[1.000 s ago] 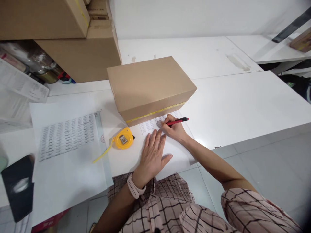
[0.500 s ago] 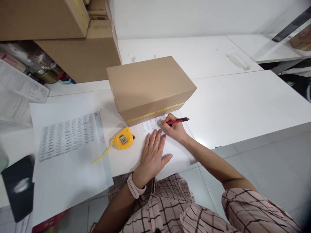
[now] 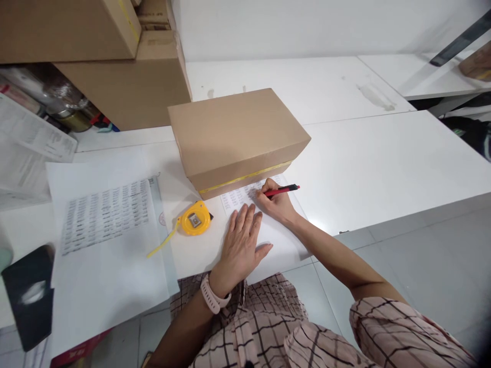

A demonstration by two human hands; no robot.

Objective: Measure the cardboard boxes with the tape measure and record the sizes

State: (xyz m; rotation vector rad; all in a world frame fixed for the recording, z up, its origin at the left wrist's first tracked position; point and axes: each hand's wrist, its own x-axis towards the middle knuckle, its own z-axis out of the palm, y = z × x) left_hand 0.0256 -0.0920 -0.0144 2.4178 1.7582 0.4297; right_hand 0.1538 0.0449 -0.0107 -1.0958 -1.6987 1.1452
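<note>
My right hand (image 3: pixel 276 202) is closed round a red and black pen (image 3: pixel 282 190), resting on a sheet of paper (image 3: pixel 282 250) with rows of writing. The pen's tip is hidden by my fingers. Flat on the same sheet lies my left hand (image 3: pixel 242 245), fingers stretched out and thumb apart, holding nothing. Just beyond both hands, a closed cardboard box (image 3: pixel 238 133) covers the paper's far edge; a yellow strip runs along its front side. To the left of my left hand sits a yellow tape measure (image 3: pixel 195 219) with a short length of tape drawn out.
Printed sheets (image 3: pixel 111 276) lie at the left, overhanging the front edge of the white table (image 3: pixel 368 163). Behind them are stacked cardboard boxes (image 3: pixel 153 84). A black flat object (image 3: pixel 28 301) with a white mark is at the far left.
</note>
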